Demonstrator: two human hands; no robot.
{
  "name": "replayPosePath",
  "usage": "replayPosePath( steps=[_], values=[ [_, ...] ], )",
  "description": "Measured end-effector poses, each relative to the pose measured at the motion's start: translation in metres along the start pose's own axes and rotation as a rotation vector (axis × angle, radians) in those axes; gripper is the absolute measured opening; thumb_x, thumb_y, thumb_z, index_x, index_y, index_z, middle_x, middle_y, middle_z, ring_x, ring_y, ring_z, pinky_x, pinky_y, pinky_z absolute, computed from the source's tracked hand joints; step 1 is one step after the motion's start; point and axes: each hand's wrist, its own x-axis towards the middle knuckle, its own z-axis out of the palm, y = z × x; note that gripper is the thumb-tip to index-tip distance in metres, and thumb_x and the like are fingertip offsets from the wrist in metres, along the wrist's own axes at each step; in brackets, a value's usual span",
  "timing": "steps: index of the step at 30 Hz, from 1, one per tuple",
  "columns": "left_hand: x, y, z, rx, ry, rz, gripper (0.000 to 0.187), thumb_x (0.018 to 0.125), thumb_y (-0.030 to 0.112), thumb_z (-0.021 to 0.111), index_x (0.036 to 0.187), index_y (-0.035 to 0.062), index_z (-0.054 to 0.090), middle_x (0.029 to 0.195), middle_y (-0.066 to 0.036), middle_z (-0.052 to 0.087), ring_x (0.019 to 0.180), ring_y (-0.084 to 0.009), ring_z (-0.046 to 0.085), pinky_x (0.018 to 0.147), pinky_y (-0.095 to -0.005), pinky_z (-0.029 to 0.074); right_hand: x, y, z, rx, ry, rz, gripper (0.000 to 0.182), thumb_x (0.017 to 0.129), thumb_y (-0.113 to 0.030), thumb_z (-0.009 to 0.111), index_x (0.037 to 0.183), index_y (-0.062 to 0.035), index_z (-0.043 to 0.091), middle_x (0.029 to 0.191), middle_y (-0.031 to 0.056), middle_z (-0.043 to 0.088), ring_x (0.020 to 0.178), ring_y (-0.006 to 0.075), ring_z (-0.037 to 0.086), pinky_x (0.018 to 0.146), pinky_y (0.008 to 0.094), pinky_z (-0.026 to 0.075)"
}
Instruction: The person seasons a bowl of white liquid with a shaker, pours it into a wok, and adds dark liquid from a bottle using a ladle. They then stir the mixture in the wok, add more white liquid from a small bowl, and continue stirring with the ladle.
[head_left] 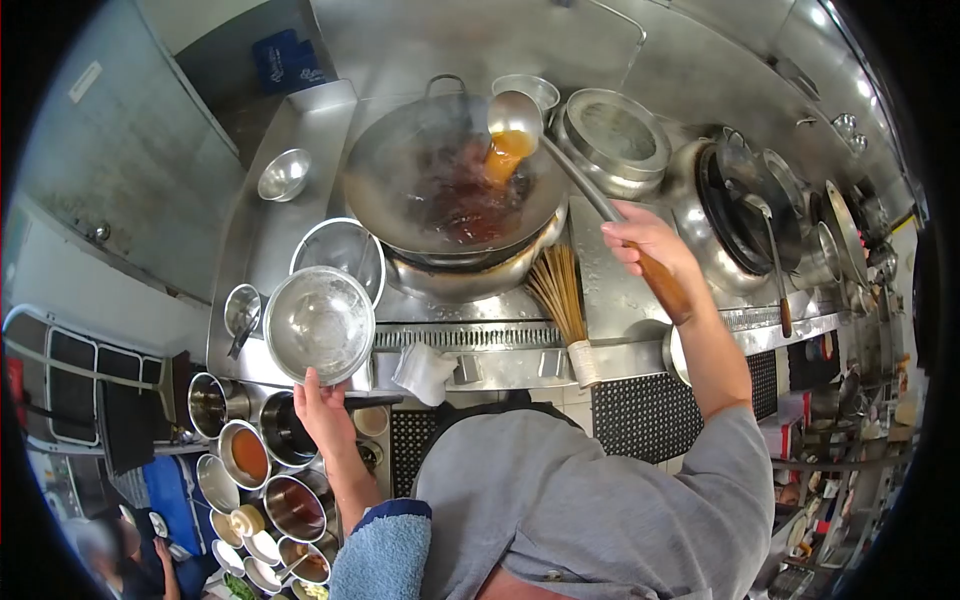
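Note:
My right hand (645, 240) is wrapped round the handle of a long ladle (516, 112), metal at the scoop and wooden at the grip. The scoop is tilted over the wok (385, 165), and orange-yellow liquid (508, 152) streams from it into dark reddish-brown liquid (460, 212). Some steam blurs the wok's inside. At the left, my left hand (325, 412) grips the near rim of a metal bowl (318, 322). A whitish film coats the bowl's inside. Behind it, partly covered, is a round strainer (340, 252).
A bamboo brush (560, 300) leans beside the burner. A lidded pot (615, 140) stands behind my right hand. A small bowl (285, 174) sits on the left counter. Several sauce containers (293, 505) crowd the lower left, near another person (130, 560). A white cloth (425, 372) hangs at the counter edge.

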Motion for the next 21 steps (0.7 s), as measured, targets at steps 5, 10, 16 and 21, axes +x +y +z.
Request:
replayPosePath(
  steps=[5, 10, 16, 21],
  values=[
    [-0.004, 0.0, -0.01, -0.008, -0.025, 0.017, 0.028, 0.093, 0.011, 0.056, 0.118, -0.0017, 0.051, 0.108, -0.012, 0.061, 0.09, -0.0202, 0.064, 0.078, -0.0346, 0.057, 0.048, 0.047, 0.006, -0.256, 0.023, -0.109, 0.062, 0.087, -0.01, 0.061, 0.141, -0.0039, 0.032, 0.064, -0.0014, 0.043, 0.042, 0.0069, 0.042, 0.036, 0.0234, 0.039],
    [-0.009, 0.008, -0.008, 0.003, 0.015, 0.031, 0.029, 0.094, 0.011, 0.055, 0.12, -0.001, 0.049, 0.11, -0.013, 0.06, 0.094, -0.0223, 0.064, 0.08, -0.0358, 0.057, 0.067, 0.085, 0.031, -0.051, -0.064, -0.086, 0.043, 0.088, -0.009, 0.059, 0.127, -0.0037, 0.041, 0.066, -0.0022, 0.044, 0.042, 0.0068, 0.041, 0.035, 0.0231, 0.038],
    [0.0, 0.009, -0.022, 0.014, -0.016, -0.002, 0.03, 0.094, 0.011, 0.055, 0.12, -0.0014, 0.048, 0.111, -0.014, 0.06, 0.095, -0.0232, 0.064, 0.079, -0.0365, 0.057, 0.043, 0.087, 0.073, 0.788, -0.217, 0.138, 0.022, 0.095, -0.008, 0.048, 0.116, -0.0023, 0.043, 0.072, 0.0003, 0.042, 0.047, 0.0028, 0.042, 0.036, 0.0167, 0.036],
    [0.009, 0.016, -0.019, 0.02, -0.023, -0.05, 0.032, 0.094, 0.013, 0.056, 0.12, -0.0024, 0.047, 0.11, -0.015, 0.059, 0.095, -0.0235, 0.063, 0.078, -0.0362, 0.057, 0.015, 0.081, 0.088, 1.519, -0.414, 0.237, 0.03, 0.096, -0.005, 0.046, 0.116, 0.0122, 0.032, 0.08, 0.0049, 0.041, 0.051, 0.0059, 0.045, 0.039, 0.0193, 0.042]
  ],
)
